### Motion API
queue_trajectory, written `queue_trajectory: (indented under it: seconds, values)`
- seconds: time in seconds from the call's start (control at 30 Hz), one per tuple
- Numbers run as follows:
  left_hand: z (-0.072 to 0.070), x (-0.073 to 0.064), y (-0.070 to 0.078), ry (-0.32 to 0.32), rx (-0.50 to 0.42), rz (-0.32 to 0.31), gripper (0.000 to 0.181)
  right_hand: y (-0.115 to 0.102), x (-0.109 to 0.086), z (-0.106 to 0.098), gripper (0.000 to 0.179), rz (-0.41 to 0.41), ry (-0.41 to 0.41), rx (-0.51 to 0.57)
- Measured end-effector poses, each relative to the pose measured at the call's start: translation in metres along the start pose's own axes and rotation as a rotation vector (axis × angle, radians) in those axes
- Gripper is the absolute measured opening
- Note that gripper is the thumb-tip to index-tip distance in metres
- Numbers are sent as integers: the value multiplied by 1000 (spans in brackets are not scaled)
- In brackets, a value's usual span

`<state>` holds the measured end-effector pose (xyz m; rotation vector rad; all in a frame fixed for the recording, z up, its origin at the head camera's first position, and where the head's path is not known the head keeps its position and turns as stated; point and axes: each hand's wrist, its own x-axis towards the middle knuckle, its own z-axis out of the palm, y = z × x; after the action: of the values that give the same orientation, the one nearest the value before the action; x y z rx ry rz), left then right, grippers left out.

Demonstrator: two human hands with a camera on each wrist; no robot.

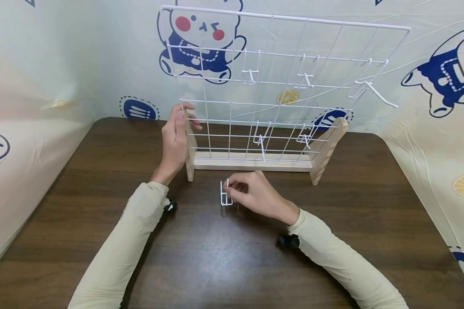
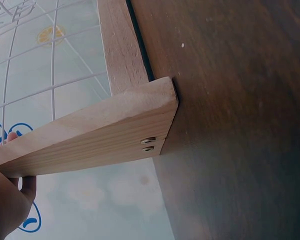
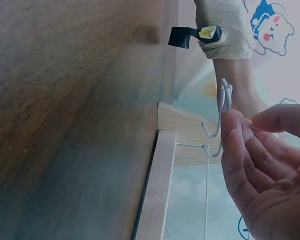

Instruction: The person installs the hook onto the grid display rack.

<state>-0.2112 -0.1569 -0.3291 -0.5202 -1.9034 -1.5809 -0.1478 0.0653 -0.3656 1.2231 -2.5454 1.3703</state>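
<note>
A white wire grid rack point(image 1: 286, 17) stands on a wooden base with a wooden side panel at each end. My left hand point(image 1: 175, 139) grips the left side panel point(image 2: 90, 137) near its upper end, fingers behind it. In front of the base, my right hand point(image 1: 259, 195) pinches a small white wire hook point(image 1: 226, 203) between thumb and fingers, above the table. Two bent prongs of this hook point(image 3: 224, 100) show in the right wrist view. The part under the fingertips is hidden.
Several similar hooks hang on the grid, among them one with a long arm point(image 1: 383, 98) at upper right and one lower down point(image 1: 261, 143). The right side panel point(image 1: 328, 150) slants outward. A brown table point(image 1: 216, 266) lies below, with a patterned cloth point(image 1: 429, 150) behind.
</note>
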Motion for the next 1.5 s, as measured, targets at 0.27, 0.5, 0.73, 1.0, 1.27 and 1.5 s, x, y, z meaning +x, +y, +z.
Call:
queue_trajectory:
  seconds: [0.27,0.5,0.73,1.0,1.27,1.5]
  values:
    - [0,0,0,3,10,0,32,-4,2,1,16,37,75,-35]
    - [1,0,2,10,3,-6,32,-8,4,0,20,9,121,-62]
    - [2,0,2,16,-10,-20,32,-14,12,1,16,-41,188,-73]
    - [0,-1,2,10,-3,-22,31,-19,25,6,11,-90,310,-52]
    - [2,-1,2,13,-3,-26,29,-21,33,6,10,-74,337,-9]
    - [0,-1,1,7,11,-31,29,-23,42,5,11,-63,355,47]
